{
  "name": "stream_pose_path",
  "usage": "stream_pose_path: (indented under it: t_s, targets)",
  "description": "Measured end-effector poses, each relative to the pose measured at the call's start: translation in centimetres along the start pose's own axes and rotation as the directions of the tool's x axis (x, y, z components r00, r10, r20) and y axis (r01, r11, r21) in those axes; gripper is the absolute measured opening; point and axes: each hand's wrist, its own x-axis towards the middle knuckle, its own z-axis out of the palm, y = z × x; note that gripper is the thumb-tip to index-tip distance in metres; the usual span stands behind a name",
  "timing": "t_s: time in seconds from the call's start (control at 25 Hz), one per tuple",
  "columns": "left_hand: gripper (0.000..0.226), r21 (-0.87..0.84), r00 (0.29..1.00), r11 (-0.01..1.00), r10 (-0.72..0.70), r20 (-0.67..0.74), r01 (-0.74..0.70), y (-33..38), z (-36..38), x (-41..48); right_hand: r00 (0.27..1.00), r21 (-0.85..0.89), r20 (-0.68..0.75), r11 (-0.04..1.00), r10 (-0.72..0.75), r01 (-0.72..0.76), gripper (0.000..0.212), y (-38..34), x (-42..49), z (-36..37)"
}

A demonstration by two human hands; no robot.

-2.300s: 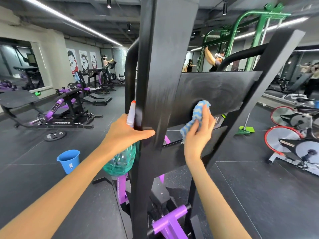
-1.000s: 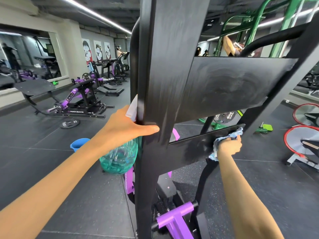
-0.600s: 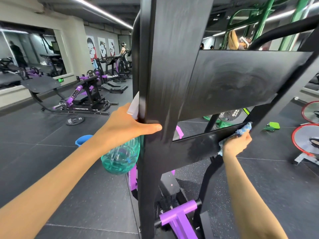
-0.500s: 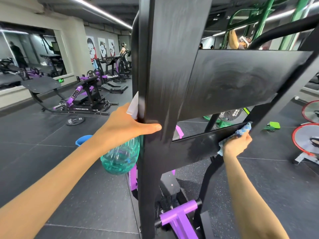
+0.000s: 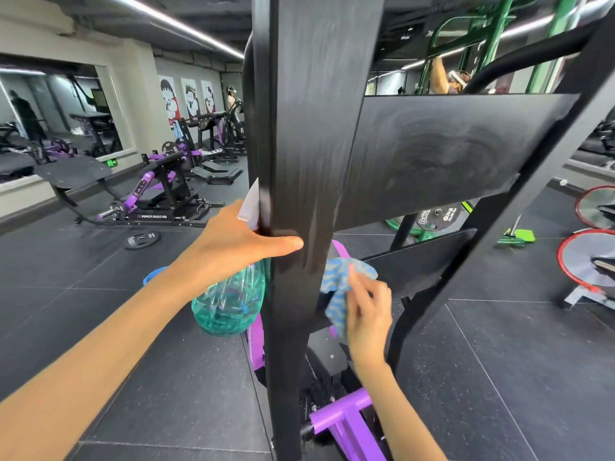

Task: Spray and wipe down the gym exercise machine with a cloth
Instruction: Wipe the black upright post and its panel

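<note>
At the L end of the lower crossbar [image 5: 426,261], right where it meets the upright post [image 5: 309,128] of the black exercise machine [image 5: 366,181], the blue-and-white cloth [image 5: 336,277] sits bunched against the metal. R hand [image 5: 369,317] has it: grip clenched on the cloth, fingers curled into its lower part, the rest flopping up by the bar's top edge. The hand is motion-blurred, so finer finger detail can't be told. Above, the wide upper panel [image 5: 449,151] shows dull swirl smears.

On the post's other side, L hand [image 5: 229,247] holds the spray bottle [image 5: 229,304] by its neck, grip closed on it w/ the thumb laid flat across the post's front face; fingers are hidden behind the post. The teal see-through body hangs below the hand, and the white nozzle sticks up just beside the post's L edge.

Low on the frame is a purple bracket [image 5: 342,417]. Behind the L forearm a blue bucket [image 5: 150,277] stands on the floor, mostly hidden. Further L, a weight plate [image 5: 141,240] lies flat near a purple-and-black machine [image 5: 159,191]. Far R: a red-rimmed flywheel [image 5: 585,257] and a green floor tool [image 5: 519,236].
</note>
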Motion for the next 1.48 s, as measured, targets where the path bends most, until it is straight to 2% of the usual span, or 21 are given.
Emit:
stream_pose_path:
  t_s: [0.08, 0.12, 0.16, 0.24, 0.32, 0.44, 0.52, 0.64, 0.68, 0.76, 0.84, 0.88, 0.92, 1.0, 1.08, 1.16, 1.2, 1.28, 1.36, 1.44, 1.48]
  targets:
    - [0.029, -0.004, 1.0, 1.0, -0.008, 0.001, 0.008, 0.0, 0.0, 0.1, 0.94, 0.061, -0.151, 0.951, 0.307, -0.302, 0.037, 0.7, 2.4, -0.9]
    - [0.028, -0.002, 1.0, 1.0, -0.012, 0.003, 0.012, 0.0, 0.0, 0.1, 0.909, 0.064, -0.222, 0.935, 0.353, -0.348, 0.04, 0.3, 2.9, -0.9]
    - [0.029, 0.007, 1.0, 1.0, -0.013, 0.0, 0.013, 0.0, 0.0, 0.1, 0.927, 0.029, -0.233, 0.955, 0.293, -0.295, 0.042, -0.7, 2.6, -0.6]
    - [0.03, 0.015, 1.0, 1.0, 0.001, -0.001, -0.001, 0.0, 0.0, 0.1, 0.99, -0.016, -0.119, 0.997, 0.068, -0.071, 0.041, -2.9, 0.3, 0.7]
    - [0.031, 0.003, 1.0, 1.0, 0.011, 0.014, -0.011, -0.1, 0.1, 0.1, 0.999, 0.053, -0.028, 0.998, 0.025, -0.023, 0.035, -4.2, -2.2, 1.5]
    - [0.032, 0.002, 1.0, 1.0, 0.002, 0.015, -0.002, 0.0, 0.0, 0.1, 0.988, 0.056, 0.087, 0.99, 0.128, -0.133, 0.034, -2.5, -4.0, 2.3]
    - [0.03, -0.029, 1.0, 1.0, -0.001, 0.029, 0.001, 0.0, -0.1, 0.0, 0.95, 0.053, 0.21, 0.967, 0.232, -0.248, 0.048, -1.8, -4.9, 2.0]
    - [0.035, -0.058, 0.999, 0.998, 0.023, 0.049, -0.02, -0.1, -0.1, -0.1, 0.87, 0.204, 0.343, 0.876, 0.354, -0.437, 0.052, -3.4, -5.3, 0.8]
    - [0.04, -0.056, 0.998, 0.998, 0.032, 0.056, -0.029, -0.1, -0.2, -0.1, 0.853, 0.237, 0.322, 0.838, 0.41, -0.492, 0.044, -3.2, -4.6, 0.7]
    - [0.045, -0.029, 0.997, 0.998, 0.054, 0.056, -0.052, 0.1, -0.1, -0.2, 0.837, 0.216, 0.094, 0.809, 0.54, -0.546, 0.026, -1.2, -1.7, 0.2]
    - [0.041, 0.003, 0.996, 0.998, 0.066, 0.058, -0.066, 0.1, -0.2, -0.2, 0.765, 0.195, -0.14, 0.775, 0.628, -0.601, 0.023, 3.5, 1.8, -0.2]
    - [0.038, 0.015, 0.996, 0.998, 0.064, 0.063, -0.065, 0.2, -0.2, -0.3, 0.73, 0.179, -0.179, 0.751, 0.66, -0.636, 0.025, 5.1, 2.9, -0.3]
    - [0.035, 0.022, 0.996, 0.998, 0.06, 0.069, -0.061, 0.3, -0.2, -0.3, 0.727, 0.166, -0.184, 0.75, 0.662, -0.641, 0.026, 5.6, 3.1, -0.3]
    - [0.031, 0.022, 0.997, 0.999, 0.036, 0.061, -0.037, 0.6, -0.2, -0.3, 0.825, 0.143, -0.132, 0.834, 0.549, -0.532, 0.022, 3.6, 1.2, 0.0]
    - [0.028, 0.012, 0.999, 1.0, 0.024, 0.035, -0.024, 0.5, -0.1, -0.3, 0.92, 0.117, 0.086, 0.913, 0.382, -0.39, 0.02, 1.0, -2.6, 1.3]
    - [0.035, 0.016, 1.0, 1.0, 0.014, 0.01, -0.014, 0.3, 0.1, -0.3, 0.912, 0.109, 0.318, 0.945, 0.26, -0.308, 0.019, 0.0, -5.7, 2.1]
    - [0.04, 0.017, 1.0, 1.0, 0.006, 0.003, -0.006, 0.4, 0.2, -0.3, 0.908, 0.127, 0.354, 0.95, 0.224, -0.285, 0.019, 0.4, -6.0, 2.0]
    - [0.051, 0.019, 1.0, 1.0, -0.019, 0.004, 0.019, 0.4, 0.2, -0.4, 0.893, 0.172, 0.296, 0.901, 0.338, -0.398, 0.015, 1.9, -4.1, 1.2]
    - [0.064, 0.009, 0.999, 0.999, -0.041, 0.0, 0.041, 0.5, 0.1, -0.5, 0.809, 0.134, 0.145, 0.799, 0.569, -0.586, 0.012, 3.8, -1.3, 0.1]
    - [0.052, -0.001, 0.999, 0.999, -0.048, -0.002, 0.048, 0.5, 0.1, -0.5, 0.802, 0.044, 0.012, 0.801, 0.597, -0.597, 0.015, 5.2, -0.1, -0.1]
    - [0.04, 0.003, 0.999, 0.999, -0.038, 0.002, 0.038, 0.5, 0.1, -0.5, 0.811, 0.038, 0.014, 0.811, 0.584, -0.584, 0.017, 5.0, -0.4, 0.1]
